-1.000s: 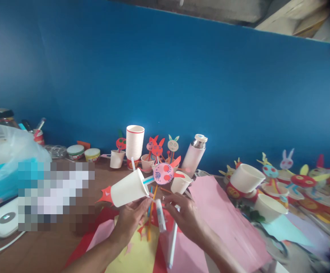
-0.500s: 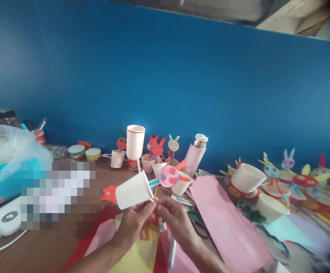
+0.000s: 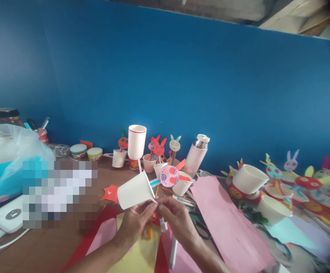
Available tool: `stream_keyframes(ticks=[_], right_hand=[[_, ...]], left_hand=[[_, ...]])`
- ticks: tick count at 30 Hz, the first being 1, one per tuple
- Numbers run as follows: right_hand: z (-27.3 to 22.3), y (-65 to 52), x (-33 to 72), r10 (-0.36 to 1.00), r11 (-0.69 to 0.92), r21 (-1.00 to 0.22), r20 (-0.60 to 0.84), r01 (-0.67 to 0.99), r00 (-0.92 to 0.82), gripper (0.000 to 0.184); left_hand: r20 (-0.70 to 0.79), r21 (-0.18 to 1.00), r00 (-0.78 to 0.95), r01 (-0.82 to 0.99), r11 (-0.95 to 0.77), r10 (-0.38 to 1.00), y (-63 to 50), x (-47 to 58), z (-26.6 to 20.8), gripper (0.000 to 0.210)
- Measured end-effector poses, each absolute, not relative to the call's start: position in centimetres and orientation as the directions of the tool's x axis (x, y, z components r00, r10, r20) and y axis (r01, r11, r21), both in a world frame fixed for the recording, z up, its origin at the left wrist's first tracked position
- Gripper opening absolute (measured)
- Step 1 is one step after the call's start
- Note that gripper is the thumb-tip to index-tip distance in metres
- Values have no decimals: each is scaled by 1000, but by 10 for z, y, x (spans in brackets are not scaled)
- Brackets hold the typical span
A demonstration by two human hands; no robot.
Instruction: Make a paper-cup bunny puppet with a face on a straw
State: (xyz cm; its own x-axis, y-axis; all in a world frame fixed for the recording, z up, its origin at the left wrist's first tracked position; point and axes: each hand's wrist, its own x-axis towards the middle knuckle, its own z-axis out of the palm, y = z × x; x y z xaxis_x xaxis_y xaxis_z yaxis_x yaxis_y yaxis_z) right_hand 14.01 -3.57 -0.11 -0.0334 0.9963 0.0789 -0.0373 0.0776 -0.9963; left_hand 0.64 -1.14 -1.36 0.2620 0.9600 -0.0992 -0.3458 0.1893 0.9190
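A white paper cup [image 3: 135, 190] lies tilted on its side in front of me, its mouth facing right. A pink round paper face [image 3: 168, 176] with red ears stands out from its mouth on a blue strip, and a red pointed paper piece [image 3: 109, 193] shows at its base. My left hand [image 3: 138, 220] grips the cup from below, thumb at the rim. Fingertips of my right hand [image 3: 172, 210] pinch a thin white strip [image 3: 154, 201] at the lower rim, close against the left thumb. What the strip joins inside the cup is hidden.
Coloured paper sheets [image 3: 136, 246] and a marker [image 3: 173, 252] lie beneath my hands. Behind stand stacked cups [image 3: 137, 142] and a thermos [image 3: 197, 153]. Pink paper [image 3: 227, 223], scissors [image 3: 200, 225] and several cup figures [image 3: 278, 182] are to the right; a plastic bag [image 3: 14, 151] is at left.
The view has shifted slightly, so everything sits a little further right. Both hands keep nearly the same hold at the cup's rim.
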Motion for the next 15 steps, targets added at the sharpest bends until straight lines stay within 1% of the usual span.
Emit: stream_keyframes(ticks=[6, 10, 15], right_hand=[[0, -35, 140, 995, 92, -996, 93, -19, -29, 22], [-1, -36, 140, 994, 101, -995, 101, -12, -32, 22], [-2, -35, 141, 994, 105, -994, 105, 5, -33, 21]], left_hand=[[-68, 928, 242, -341, 151, 968, -11, 8, -14, 23], [-79, 913, 258, -370, 174, 963, -11, 8, -15, 26], [-94, 937, 229, -307, 164, 969, -11, 8, -15, 28]])
